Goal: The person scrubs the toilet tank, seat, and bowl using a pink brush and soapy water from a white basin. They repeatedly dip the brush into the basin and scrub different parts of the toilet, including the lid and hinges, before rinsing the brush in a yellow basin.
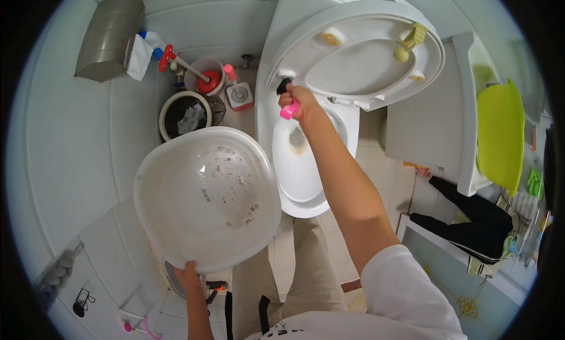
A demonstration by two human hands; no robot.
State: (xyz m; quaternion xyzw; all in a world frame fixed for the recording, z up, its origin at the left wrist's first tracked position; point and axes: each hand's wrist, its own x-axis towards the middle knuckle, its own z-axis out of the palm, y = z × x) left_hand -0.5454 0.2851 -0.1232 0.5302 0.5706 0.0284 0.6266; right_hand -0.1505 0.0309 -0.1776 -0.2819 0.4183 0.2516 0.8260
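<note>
My left hand (190, 278) grips the near rim of a large white plastic basin (176, 216), which holds soapy water with bubbles. The basin's right edge lies beside or over the toilet's left edge. My right hand (301, 102) is closed around a brush-like tool with a pink handle end (289, 109) and a black part (284, 86); its exact kind cannot be told. That hand is above the toilet bowl (293, 172), at its far left side. The toilet seat and lid (353, 71) stand raised, with a yellow-green lifter handle (413, 38) on the seat.
Behind the basin stand a waste bin (164, 115), a bucket (190, 82) with a red plunger (209, 82) and a toilet brush holder (240, 95). A metal paper dispenser (110, 35) hangs at the left wall. To the right are a sink (468, 119), a lime green basin (501, 137) and dark clothing (481, 221).
</note>
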